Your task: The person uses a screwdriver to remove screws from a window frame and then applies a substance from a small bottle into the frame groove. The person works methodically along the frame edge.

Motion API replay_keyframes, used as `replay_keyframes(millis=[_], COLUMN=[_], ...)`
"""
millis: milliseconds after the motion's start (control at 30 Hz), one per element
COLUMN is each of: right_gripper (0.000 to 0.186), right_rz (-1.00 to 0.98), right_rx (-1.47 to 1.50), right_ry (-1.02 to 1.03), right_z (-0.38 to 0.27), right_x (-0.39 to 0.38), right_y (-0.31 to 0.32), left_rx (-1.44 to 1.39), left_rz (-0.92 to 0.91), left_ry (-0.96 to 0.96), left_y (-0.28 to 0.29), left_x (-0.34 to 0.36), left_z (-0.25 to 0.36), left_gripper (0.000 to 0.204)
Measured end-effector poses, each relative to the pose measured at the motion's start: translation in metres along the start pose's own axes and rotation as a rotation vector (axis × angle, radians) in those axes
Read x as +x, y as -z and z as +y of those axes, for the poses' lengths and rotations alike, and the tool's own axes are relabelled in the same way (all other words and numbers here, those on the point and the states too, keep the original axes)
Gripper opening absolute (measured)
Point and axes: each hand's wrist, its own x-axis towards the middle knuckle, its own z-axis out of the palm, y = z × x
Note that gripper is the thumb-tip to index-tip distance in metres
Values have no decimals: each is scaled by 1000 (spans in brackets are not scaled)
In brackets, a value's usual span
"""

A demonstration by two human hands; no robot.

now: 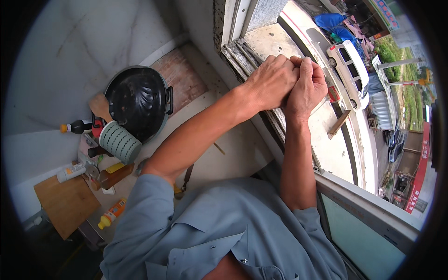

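Both my hands are close together at the open window, over its weathered sill track [239, 58], with the street below beyond them. My left hand [273, 79] has its fingers curled and pressed against those of my right. My right hand [304, 91] is closed, thumb on top and fingers bent in beside the left fingertips. What, if anything, is between the fingers is hidden or too small to make out.
A counter [235, 154] on the left holds a black lidded pot [136, 102], a pale green perforated container [119, 142], bottles [112, 212] and a wooden board [63, 205]. A marble-like wall [60, 56] stands behind. Outside are a white car [354, 84] and a plank [338, 123].
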Motion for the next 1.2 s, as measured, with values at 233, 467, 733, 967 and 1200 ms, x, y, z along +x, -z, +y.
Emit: replay_keyframes(millis=[233, 467, 733, 967, 1200], right_gripper=[23, 23, 23, 19, 20], right_rz=[-1, 1, -38, -160, -218], right_rx=[-75, -78, -99, -153, -74], right_ry=[-21, 29, 54, 124, 43], right_z=[-9, 2, 0, -37, -38], right_x=[-11, -5, -13, -20, -32], right_y=[8, -14, -18, -40, -27], left_rx=[-77, -108, -74, -217, -225], left_rz=[10, 73, 51, 213, 318], left_ry=[23, -36, -34, -64, -149], left_y=[2, 0, 8, 36, 27], left_x=[-6, -8, -11, -13, -33], left_z=[13, -16, -18, -18, -14], left_gripper=[23, 24, 22, 38, 33])
